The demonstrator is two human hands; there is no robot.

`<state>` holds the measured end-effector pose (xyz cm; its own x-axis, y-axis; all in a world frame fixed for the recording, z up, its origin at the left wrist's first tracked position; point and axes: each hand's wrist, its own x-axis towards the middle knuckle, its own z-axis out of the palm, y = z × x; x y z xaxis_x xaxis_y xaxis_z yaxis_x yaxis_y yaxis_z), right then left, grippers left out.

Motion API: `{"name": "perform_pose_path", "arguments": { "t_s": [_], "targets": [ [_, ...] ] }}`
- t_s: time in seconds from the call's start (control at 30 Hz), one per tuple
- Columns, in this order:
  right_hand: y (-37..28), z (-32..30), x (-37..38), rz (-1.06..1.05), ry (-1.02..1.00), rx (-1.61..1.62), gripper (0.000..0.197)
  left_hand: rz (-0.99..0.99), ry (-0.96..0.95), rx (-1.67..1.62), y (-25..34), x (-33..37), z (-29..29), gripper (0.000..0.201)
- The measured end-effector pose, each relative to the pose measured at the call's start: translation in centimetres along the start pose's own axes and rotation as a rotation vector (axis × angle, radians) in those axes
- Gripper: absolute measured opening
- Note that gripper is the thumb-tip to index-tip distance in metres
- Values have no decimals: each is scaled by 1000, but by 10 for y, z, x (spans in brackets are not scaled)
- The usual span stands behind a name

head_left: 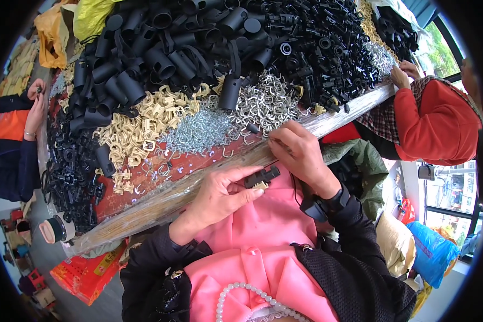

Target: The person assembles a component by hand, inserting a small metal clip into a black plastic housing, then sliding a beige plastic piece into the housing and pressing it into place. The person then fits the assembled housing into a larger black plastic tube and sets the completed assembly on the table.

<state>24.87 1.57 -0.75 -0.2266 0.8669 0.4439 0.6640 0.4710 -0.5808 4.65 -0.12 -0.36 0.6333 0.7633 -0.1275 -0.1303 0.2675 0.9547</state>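
My left hand (pixel 220 194) is closed around a small black plastic fitting (pixel 263 176) with a cream-coloured piece at its lower end. It holds the fitting in front of my pink apron, just off the table's near edge. My right hand (pixel 301 153) is at that edge, fingers curled together beside the silver bent-wire hooks (pixel 265 102). Whatever its fingertips hold, if anything, is too small to make out. Small shiny metal pieces (pixel 198 130) form a heap left of the hooks. Farther left lies a pile of cream plastic clips (pixel 150 115).
Black cylindrical cups (pixel 161 64) and small black parts (pixel 327 59) are heaped across the table's far side. A plastic-wrapped wooden rail (pixel 182 190) edges the red tabletop. Co-workers sit at the right, in a red sleeve (pixel 434 126), and at the left (pixel 11 126). Bags stand at lower right.
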Motion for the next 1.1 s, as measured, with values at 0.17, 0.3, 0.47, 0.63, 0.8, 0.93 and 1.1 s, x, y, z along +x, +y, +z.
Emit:
{"name": "perform_pose_path", "arguments": {
  "t_s": [0.17,0.3,0.47,0.63,0.8,0.93,1.1],
  "targets": [
    [11,20,20,-58,-73,-147,12,-80,114,-194,-2,0,-7,39],
    [7,23,33,128,-319,-308,15,-146,228,-377,-2,-1,-13,38],
    [11,24,32,133,-325,-225,16,-173,295,-488,0,0,-14,36],
    [12,26,29,34,-227,-168,17,-140,320,-509,0,1,-15,33],
    [1,10,28,220,-290,233,13,-107,349,-510,-2,1,-16,32],
    [5,15,17,384,-248,828,10,-94,377,-504,1,4,-15,33],
    [-4,7,16,267,-264,865,12,-93,359,-500,3,8,-9,34]
  ]
}}
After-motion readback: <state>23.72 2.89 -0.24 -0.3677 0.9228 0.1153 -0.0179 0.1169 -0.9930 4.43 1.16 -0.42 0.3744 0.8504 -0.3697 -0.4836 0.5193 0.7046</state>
